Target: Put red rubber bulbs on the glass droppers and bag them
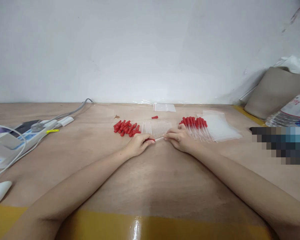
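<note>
My left hand (pixel 139 144) pinches a red rubber bulb, of which only a small red bit shows at the thumb tip. From it a clear dropper tube (pixel 159 139) runs across to my right hand (pixel 180 139), whose fingertips close on its other end. Whether the tube sits inside the bulb is hidden by my fingers. Just behind lies a row of clear tubes (pixel 156 127). A pile of red rubber bulbs (pixel 123 127) is beyond my left hand, and one loose red bulb (pixel 154 117) lies farther back. Droppers with red bulbs fitted (pixel 193 122) are lined up beyond my right hand.
Clear plastic bags (pixel 218 126) lie right of the droppers, and a small bag (pixel 164 107) rests near the wall. At left are a power strip (pixel 31 135) with cables and a white object (pixel 0 192). A plastic bottle (pixel 293 106) stands at right.
</note>
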Demonstrator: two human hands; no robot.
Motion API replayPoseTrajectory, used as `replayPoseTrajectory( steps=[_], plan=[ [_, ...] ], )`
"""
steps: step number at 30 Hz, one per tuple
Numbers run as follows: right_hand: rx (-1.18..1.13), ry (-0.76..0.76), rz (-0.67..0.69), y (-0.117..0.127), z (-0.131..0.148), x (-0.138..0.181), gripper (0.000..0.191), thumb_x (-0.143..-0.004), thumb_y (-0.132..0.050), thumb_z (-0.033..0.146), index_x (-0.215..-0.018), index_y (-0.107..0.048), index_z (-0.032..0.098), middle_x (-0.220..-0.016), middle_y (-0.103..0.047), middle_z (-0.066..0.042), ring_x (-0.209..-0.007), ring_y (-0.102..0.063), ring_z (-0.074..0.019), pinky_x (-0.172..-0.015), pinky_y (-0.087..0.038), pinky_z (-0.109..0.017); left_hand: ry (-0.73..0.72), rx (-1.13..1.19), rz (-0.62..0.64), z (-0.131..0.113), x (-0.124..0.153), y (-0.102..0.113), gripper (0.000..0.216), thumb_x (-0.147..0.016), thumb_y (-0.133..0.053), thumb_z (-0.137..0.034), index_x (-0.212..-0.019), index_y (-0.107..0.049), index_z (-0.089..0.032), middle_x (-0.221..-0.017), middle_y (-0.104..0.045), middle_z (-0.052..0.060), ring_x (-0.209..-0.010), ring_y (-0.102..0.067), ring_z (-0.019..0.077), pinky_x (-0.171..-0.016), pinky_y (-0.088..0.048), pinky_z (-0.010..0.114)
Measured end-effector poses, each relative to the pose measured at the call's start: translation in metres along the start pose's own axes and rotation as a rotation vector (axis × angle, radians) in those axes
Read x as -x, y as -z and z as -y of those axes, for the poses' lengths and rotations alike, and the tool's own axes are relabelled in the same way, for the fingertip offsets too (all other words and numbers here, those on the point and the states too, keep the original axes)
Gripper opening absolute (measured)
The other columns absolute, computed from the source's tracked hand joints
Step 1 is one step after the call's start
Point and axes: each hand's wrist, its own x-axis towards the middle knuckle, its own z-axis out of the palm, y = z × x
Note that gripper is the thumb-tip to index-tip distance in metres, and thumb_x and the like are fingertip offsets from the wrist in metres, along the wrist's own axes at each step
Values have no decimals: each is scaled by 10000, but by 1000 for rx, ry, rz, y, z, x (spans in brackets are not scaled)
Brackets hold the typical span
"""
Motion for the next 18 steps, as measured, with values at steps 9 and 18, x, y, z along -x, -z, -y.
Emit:
replayPoseTrajectory(
  steps=[9, 18],
  plan=[
    [46, -41, -14, 6, 15, 1, 294, -880, -372, 296, -909, -656, 225, -820, -660, -32, -659, -485, -131, -729, -196, -325, -18, -55, -42, 1, 1, -1, 164, -825, -531, -297, -827, -647, -181, -713, -651, 20, -625, -573, 121, -591, -434, 224],
    [-26, -154, 106, 6, 30, -5, 319, -882, -346, 295, -730, -605, 187, -698, -643, -6, -587, -454, -111, -728, -197, -306, -62, -98, -63, -3, 3, 0, 151, -823, -540, -290, -832, -625, -165, -719, -644, 26, -624, -569, 116, -580, -435, 217]
  ],
)
